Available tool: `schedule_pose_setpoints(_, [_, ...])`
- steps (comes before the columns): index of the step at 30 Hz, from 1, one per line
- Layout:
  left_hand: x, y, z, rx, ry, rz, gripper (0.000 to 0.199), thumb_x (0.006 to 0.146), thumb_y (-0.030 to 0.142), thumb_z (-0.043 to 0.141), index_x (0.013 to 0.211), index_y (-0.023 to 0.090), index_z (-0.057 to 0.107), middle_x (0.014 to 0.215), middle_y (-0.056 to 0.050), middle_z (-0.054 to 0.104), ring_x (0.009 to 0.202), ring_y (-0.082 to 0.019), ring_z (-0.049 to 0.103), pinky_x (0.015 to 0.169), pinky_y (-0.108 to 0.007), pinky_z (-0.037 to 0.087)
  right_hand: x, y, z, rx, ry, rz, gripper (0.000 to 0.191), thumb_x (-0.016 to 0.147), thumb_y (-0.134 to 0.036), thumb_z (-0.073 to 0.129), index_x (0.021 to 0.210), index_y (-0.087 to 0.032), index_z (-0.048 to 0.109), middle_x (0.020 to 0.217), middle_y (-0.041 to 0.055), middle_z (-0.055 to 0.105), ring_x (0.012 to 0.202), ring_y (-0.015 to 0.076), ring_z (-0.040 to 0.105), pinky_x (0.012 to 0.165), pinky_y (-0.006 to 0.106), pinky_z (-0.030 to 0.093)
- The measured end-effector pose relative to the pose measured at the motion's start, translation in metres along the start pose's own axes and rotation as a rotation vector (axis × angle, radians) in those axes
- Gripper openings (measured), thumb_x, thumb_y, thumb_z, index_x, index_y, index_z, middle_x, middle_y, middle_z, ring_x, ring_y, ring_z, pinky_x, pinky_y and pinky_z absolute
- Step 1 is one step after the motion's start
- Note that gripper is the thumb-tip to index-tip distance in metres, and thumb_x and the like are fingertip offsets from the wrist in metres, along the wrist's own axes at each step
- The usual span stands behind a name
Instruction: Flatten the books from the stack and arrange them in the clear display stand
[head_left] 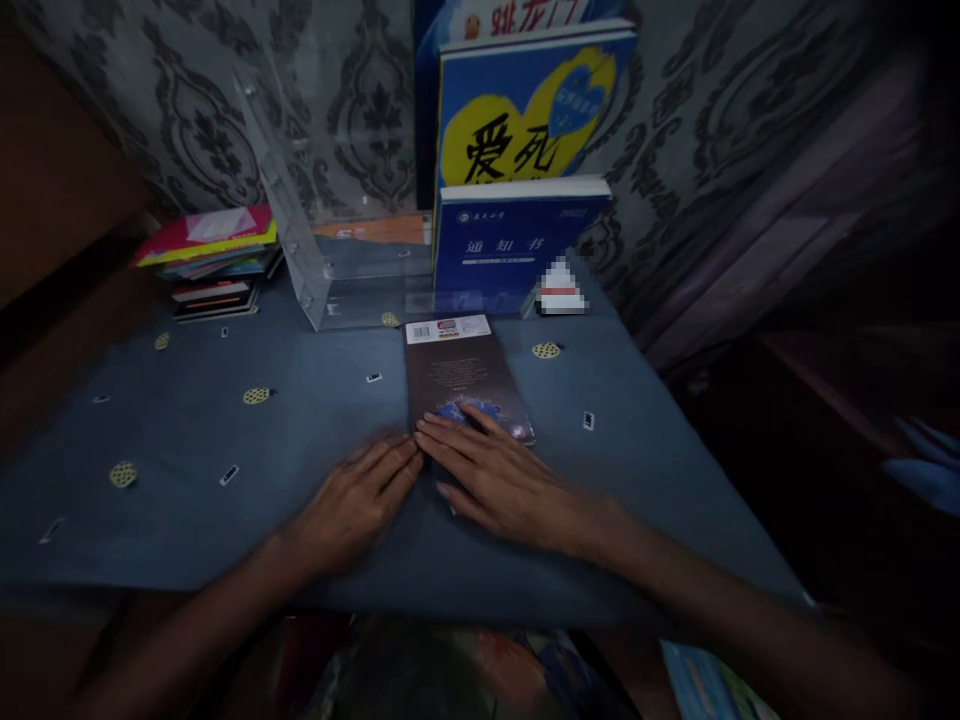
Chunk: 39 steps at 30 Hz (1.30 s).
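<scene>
A dark brown book [454, 365] lies flat on the table, a white barcode label across its far end and a blue design near its front edge. Across that front edge rests my right hand [502, 470], its fingers stretched out over the blue design. My left hand [367, 490] lies at the book's front left corner, fingers extended and held together, their tips meeting those of the right hand. Neither hand grips anything that I can see. The near edge of the book is partly hidden under the right hand.
Behind the book stands a clear acrylic rack [300, 260] holding an upright blue booklet [517, 245] and a blue book with yellow hearts [457, 120]. At the back left is a stack of books [217, 245]. A patterned blue-grey cloth [300, 440] covers the table.
</scene>
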<state>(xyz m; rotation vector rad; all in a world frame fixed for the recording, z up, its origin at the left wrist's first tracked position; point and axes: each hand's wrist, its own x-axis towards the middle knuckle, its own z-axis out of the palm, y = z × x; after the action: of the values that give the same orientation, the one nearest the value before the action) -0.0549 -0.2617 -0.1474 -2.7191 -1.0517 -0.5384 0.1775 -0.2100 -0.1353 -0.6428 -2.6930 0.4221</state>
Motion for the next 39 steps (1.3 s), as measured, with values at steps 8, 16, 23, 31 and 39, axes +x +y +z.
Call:
schedule_pose_setpoints(8, [-0.002,0.002,0.002,-0.009,0.009,-0.018,0.040,0.093,0.005,0.044,0.131,0.009,0.059,0.125,-0.016,0.069,0.122,-0.025,0.063,0.103,-0.043,0.056,0.046,0.039,-0.002,0.038,-0.089,0.039,0.049,0.104,-0.038,0.042,0.149,-0.018,0.047,0.154,0.0123,0.049,0.147,0.0230,0.039,0.126,0.052,0.023])
schedule_pose_setpoints(16, [-0.001,0.002,0.002,-0.016,0.049,-0.039,0.039,0.095,0.006,0.045,0.130,0.010,0.060,0.125,-0.014,0.070,0.116,-0.024,0.067,0.098,-0.039,0.059,0.091,0.091,-0.005,-0.049,-0.072,0.128,0.057,0.102,-0.040,0.047,0.150,-0.010,0.044,0.157,0.0186,0.042,0.151,0.0267,0.032,0.125,0.051,0.025])
schedule_pose_setpoints(23, [-0.001,0.000,0.009,-0.068,0.050,-0.093,0.038,0.099,0.012,0.043,0.133,0.013,0.059,0.128,-0.015,0.067,0.124,-0.024,0.062,0.102,-0.041,0.056,0.069,0.112,-0.017,-0.115,-0.010,0.280,0.054,0.102,-0.045,0.045,0.149,-0.018,0.046,0.157,0.0150,0.044,0.149,0.0265,0.035,0.124,0.057,0.022])
schedule_pose_setpoints(31, [0.002,-0.001,0.012,-0.047,0.011,-0.144,0.050,0.101,0.034,0.050,0.149,0.020,0.044,0.153,-0.015,0.048,0.141,-0.028,0.048,0.106,-0.046,0.053,0.051,0.089,-0.012,-0.120,0.047,0.355,0.059,0.098,-0.049,0.052,0.149,-0.019,0.048,0.158,0.0159,0.042,0.150,0.0283,0.033,0.123,0.057,0.020])
schedule_pose_setpoints(39, [-0.024,0.029,0.004,-0.024,0.081,-0.075,0.049,0.098,0.038,0.054,0.142,0.018,0.053,0.143,-0.014,0.058,0.132,-0.027,0.056,0.097,-0.038,0.059,0.013,0.040,-0.006,-0.061,0.018,0.333,0.066,0.096,-0.051,0.057,0.150,-0.014,0.045,0.160,0.0192,0.037,0.152,0.0304,0.028,0.124,0.060,0.017])
